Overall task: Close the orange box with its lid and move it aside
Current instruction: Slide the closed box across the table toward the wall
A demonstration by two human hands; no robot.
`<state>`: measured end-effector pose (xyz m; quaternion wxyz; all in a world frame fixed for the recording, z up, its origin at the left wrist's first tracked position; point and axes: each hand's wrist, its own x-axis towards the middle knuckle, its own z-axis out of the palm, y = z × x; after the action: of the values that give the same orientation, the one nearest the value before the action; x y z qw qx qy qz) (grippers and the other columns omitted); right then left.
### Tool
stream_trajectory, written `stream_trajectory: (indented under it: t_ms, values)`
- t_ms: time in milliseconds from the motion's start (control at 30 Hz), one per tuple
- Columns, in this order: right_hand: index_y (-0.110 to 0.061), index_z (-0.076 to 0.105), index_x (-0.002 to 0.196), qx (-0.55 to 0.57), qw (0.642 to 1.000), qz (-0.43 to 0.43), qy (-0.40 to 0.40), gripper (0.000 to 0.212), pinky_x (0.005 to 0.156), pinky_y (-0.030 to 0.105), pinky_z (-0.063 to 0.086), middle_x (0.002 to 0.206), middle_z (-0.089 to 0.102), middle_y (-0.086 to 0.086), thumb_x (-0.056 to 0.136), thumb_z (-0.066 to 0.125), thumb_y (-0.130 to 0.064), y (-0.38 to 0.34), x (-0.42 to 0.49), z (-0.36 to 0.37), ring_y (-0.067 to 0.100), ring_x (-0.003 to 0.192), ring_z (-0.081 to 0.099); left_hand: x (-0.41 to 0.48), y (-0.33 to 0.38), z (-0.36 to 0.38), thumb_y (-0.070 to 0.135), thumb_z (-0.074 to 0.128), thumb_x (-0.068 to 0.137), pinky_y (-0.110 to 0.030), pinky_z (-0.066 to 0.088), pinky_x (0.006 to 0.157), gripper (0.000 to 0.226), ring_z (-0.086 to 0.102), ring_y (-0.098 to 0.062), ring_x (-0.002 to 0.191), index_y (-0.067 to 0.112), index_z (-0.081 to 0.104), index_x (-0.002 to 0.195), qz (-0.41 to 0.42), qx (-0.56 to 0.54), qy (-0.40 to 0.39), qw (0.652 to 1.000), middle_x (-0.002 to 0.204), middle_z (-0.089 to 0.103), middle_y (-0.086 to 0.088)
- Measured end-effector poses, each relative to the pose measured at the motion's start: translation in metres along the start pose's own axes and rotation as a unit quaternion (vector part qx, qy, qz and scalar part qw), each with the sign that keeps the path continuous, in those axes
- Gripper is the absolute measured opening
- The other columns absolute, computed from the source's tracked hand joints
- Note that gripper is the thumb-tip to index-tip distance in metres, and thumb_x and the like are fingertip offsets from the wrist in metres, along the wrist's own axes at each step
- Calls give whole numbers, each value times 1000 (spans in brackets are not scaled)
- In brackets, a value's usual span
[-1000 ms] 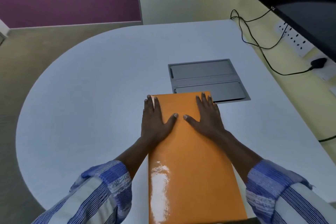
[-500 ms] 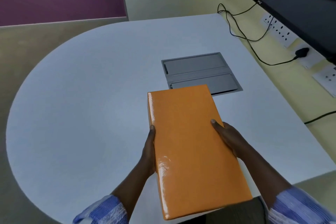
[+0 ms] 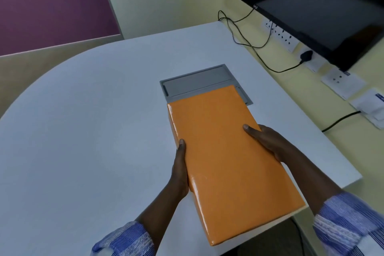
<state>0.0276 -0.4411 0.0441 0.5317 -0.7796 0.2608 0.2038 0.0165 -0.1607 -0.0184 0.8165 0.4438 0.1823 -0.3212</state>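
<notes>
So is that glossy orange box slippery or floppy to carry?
Probably a bit slippery: the orange box shines, and the left hand and right hand clamp its long sides. Likely stiff: its faces stay flat and its edges straight.

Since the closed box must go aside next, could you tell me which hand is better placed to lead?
Probably the right hand: it wraps further over the orange box; the left hand only grips its edge.

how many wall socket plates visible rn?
3, all on the right wall: strip under the monitor, plate beyond its corner, plate at the frame edge. More may hide behind the monitor.
</notes>
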Motion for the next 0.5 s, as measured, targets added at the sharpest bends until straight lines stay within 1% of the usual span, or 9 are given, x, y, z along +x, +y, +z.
stream_trajectory:
  t_ms: [67, 100, 200, 233, 267, 333, 400, 433, 500]
  values:
    - [-24, 56, 135, 2, 1000, -1, 4, 79, 91, 49, 56, 118, 71, 2, 74, 65, -75, 2, 6, -34, 25, 100, 71, 15, -7, 30, 68, 39, 95, -56, 58, 92, 64, 70, -35, 113, 29, 46, 146, 2, 23, 14, 1000, 127, 72, -11]
    - [-24, 56, 135, 3, 1000, -2, 5, 81, 91, 49, 56, 118, 71, 2, 73, 66, -76, 3, 10, -52, 25, 101, 71, 23, -12, 46, 68, 39, 95, -54, 59, 90, 64, 71, -34, 111, 30, 46, 146, 2, 34, 18, 999, 125, 73, -9]
    - [-24, 58, 132, 3, 1000, 2, 8, 79, 92, 49, 56, 117, 72, 2, 72, 67, -75, 13, 21, -101, 25, 100, 72, 45, -30, 92, 66, 37, 97, -45, 63, 77, 60, 74, -29, 104, 30, 49, 143, 3, 48, 19, 999, 119, 75, -6]
    - [-24, 59, 132, 2, 1000, 5, 9, 80, 92, 49, 56, 116, 72, 2, 72, 67, -75, 18, 25, -116, 25, 100, 72, 52, -37, 106, 66, 37, 97, -44, 63, 76, 60, 74, -28, 104, 30, 48, 143, 2, 50, 17, 999, 120, 75, -6]
    - [-23, 59, 132, 2, 1000, 8, 11, 82, 92, 49, 56, 116, 72, 2, 70, 68, -76, 23, 30, -130, 25, 100, 72, 60, -43, 119, 66, 37, 97, -45, 63, 78, 60, 74, -28, 106, 30, 47, 144, 2, 53, 15, 998, 121, 75, -6]
    - [-21, 59, 132, 5, 1000, 16, 16, 87, 92, 49, 57, 117, 72, 3, 66, 70, -78, 32, 39, -155, 25, 100, 72, 74, -56, 141, 70, 40, 95, -50, 61, 87, 65, 72, -30, 110, 30, 44, 147, 2, 66, 14, 998, 127, 72, -7]
    - [-19, 59, 128, 7, 1000, 20, 21, 79, 91, 47, 57, 117, 71, 3, 72, 69, -73, 41, 46, -175, 25, 99, 71, 88, -67, 159, 77, 47, 87, -57, 56, 95, 76, 71, -31, 113, 32, 42, 148, -4, 71, 20, 997, 131, 69, -8]
    - [-19, 60, 125, 5, 1000, 20, 21, 73, 90, 46, 58, 116, 71, 3, 75, 68, -71, 47, 51, -184, 24, 99, 71, 95, -73, 167, 78, 49, 83, -58, 55, 96, 80, 70, -32, 114, 32, 41, 148, -6, 71, 25, 997, 132, 69, -8]
    - [-19, 61, 127, 0, 999, 22, 23, 77, 89, 46, 58, 114, 72, 3, 73, 68, -73, 56, 59, -199, 23, 97, 72, 105, -82, 179, 79, 50, 82, -55, 59, 91, 80, 70, -31, 113, 34, 41, 147, -10, 75, 33, 997, 132, 68, -6]
